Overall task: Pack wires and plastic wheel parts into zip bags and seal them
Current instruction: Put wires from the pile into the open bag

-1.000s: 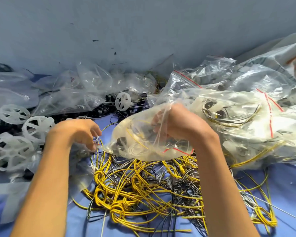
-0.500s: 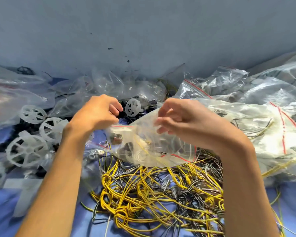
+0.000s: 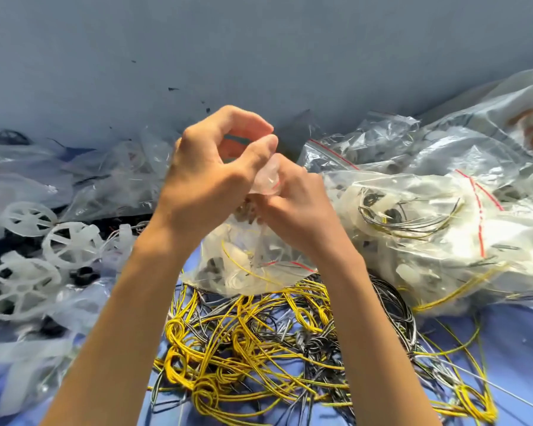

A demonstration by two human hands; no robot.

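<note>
Holding one small bag (image 3: 243,265) up in the middle, the two hands sit close together and touch. The left hand (image 3: 210,176) is curled, and its thumb and fingers pinch the bunched end of the bag. The right hand (image 3: 299,213) grips the bag just below that. The bag hangs down from the hands. Inside it are white parts, dark bits and a thin yellow wire. A red line shows low on its right side.

The wall (image 3: 259,50) stands just behind the hands, so there is little room on the far side. Near and right, a bare patch of blue sheet (image 3: 511,342) gives some open room.

Under the bag lies a big tangle of yellow and black wires (image 3: 259,348). The bag's bottom hangs just over the far edge of the pile. The pile fills the near middle between the two arms and runs off to the right.

White wheels (image 3: 71,244) lie on the left, close together, with small black bits (image 3: 82,275) among them. Clear flat bags (image 3: 114,179) are heaped on the far left against the wall. Full bags (image 3: 437,241) with red lines are piled on the right, just beside the right hand, and they block that side.
</note>
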